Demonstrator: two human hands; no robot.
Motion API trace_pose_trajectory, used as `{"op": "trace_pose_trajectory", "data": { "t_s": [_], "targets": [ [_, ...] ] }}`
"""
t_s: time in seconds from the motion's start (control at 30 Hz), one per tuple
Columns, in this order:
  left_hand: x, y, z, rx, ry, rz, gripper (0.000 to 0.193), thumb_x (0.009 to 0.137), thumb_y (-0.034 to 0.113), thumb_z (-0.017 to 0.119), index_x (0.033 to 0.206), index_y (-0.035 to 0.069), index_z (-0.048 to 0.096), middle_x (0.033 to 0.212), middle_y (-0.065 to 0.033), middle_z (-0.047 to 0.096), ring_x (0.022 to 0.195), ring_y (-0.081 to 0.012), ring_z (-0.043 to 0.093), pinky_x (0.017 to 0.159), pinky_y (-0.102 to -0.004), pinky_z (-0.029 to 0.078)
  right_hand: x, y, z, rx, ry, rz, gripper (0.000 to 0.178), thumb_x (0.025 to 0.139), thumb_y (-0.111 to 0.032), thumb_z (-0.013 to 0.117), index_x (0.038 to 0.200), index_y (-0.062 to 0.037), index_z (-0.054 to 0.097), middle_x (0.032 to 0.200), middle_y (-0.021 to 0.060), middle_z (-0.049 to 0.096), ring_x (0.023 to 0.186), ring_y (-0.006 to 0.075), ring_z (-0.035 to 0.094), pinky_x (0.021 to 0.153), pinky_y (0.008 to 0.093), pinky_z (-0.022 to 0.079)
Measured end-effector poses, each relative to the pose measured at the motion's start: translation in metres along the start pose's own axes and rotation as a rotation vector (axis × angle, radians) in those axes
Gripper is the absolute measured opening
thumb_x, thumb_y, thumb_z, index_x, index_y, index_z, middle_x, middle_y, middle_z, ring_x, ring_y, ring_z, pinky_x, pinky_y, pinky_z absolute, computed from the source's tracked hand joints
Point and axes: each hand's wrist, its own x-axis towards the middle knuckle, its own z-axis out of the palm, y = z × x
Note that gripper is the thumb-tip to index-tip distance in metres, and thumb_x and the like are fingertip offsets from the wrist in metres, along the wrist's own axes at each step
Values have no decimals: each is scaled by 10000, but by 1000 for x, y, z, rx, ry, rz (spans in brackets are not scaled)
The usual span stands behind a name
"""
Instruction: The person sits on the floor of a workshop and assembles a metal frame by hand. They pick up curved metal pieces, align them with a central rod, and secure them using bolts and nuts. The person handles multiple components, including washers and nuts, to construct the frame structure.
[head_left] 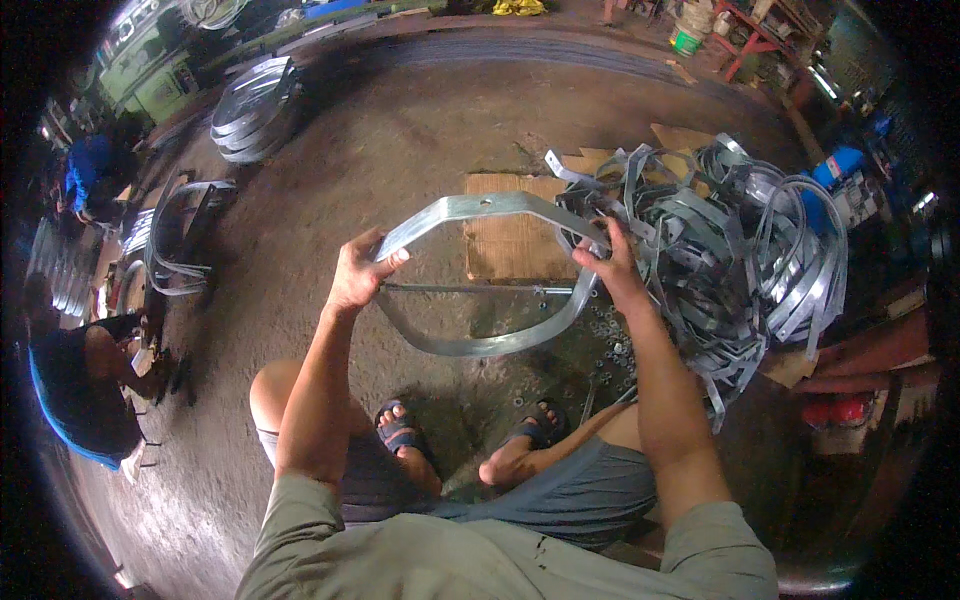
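Between my two hands is a silvery metal hoop clamp [458, 209], raised in front of my knees. Its upper strap is bent at angles and has a hole in the middle; its lower strap [487, 347] curves round. A thin threaded rod [460, 289] runs across it, with a nut or sleeve towards the right end. My left hand [357, 273] grips the left corner, thumb over the strap. At the right corner, my right hand [618, 266] is closed round the metal with its thumb inward. The fingers behind the strap are partly hidden.
A cardboard sheet [512, 245] lies beyond the clamp. To the right is a tangled heap of metal straps [710, 270], with scattered nuts [618, 350] nearby. More bands are stacked [250, 125] far left. A person in blue [75, 390] works at left; another [88, 170] is farther off.
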Motion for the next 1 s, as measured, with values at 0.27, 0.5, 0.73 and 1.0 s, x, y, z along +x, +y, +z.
{"op": "trace_pose_trajectory", "data": {
  "t_s": [0.27, 0.5, 0.73, 1.0],
  "targets": [
    [-1, 8, 7, -10, 25, 124, 617, 742, 398, 814, 1152, -7, 592, 962, -62, 622, 941, -191, 562, 889, -333, 431, 14, 46, 9, 97, 253, 39, 340, 827, -86, 681, 1141, -42, 556, 988, 34, 561, 821, 130, 575, 733, 297, 517],
    [-22, 44, 34, 571, 537, 875, 353, 720, 262, 742, 982, 67, 609, 990, -129, 588, 898, -304, 529, 795, -425, 396, 10, 50, 10, 93, 361, -12, 289, 811, -44, 656, 1088, -42, 576, 935, 33, 570, 780, 125, 572, 677, 280, 501],
    [-29, 29, 122, 857, -170, 729, 510, 797, 425, 684, 1224, 167, 574, 1228, -130, 527, 1100, -303, 512, 947, -471, 403, 6, 58, -6, 151, 285, -1, 203, 826, -74, 659, 1006, -50, 566, 950, 43, 570, 813, 116, 561, 700, 281, 498],
    [-5, 3, 147, 885, -419, 439, 296, 891, 266, 540, 1164, 193, 625, 891, -115, 665, 861, -295, 666, 703, -433, 527, -16, 39, -9, 160, 229, 50, 213, 892, -65, 640, 1051, -82, 500, 798, 18, 544, 741, 143, 526, 822, 366, 504]
  ]
}}
